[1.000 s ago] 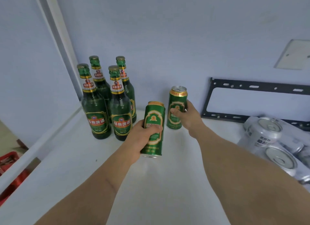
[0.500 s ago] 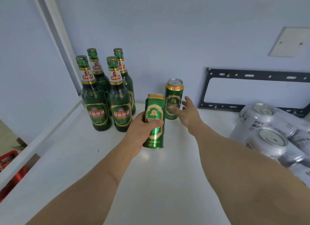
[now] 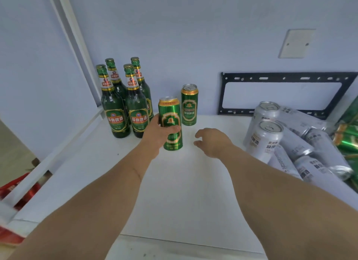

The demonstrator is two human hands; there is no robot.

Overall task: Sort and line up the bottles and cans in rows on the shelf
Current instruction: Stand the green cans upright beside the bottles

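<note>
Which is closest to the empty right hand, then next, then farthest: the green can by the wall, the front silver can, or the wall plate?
From the right hand:
1. Green can by the wall, just ahead to the left.
2. Front silver can, to the right; nearly as close, hard to call.
3. Wall plate, high on the wall.

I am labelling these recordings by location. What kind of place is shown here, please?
Probably a storeroom or home storage corner, not a shop: a plain white shelf against a bare wall, a loose black metal mounting bracket leaning there, and an unsorted pile of silver drink cans.
</note>
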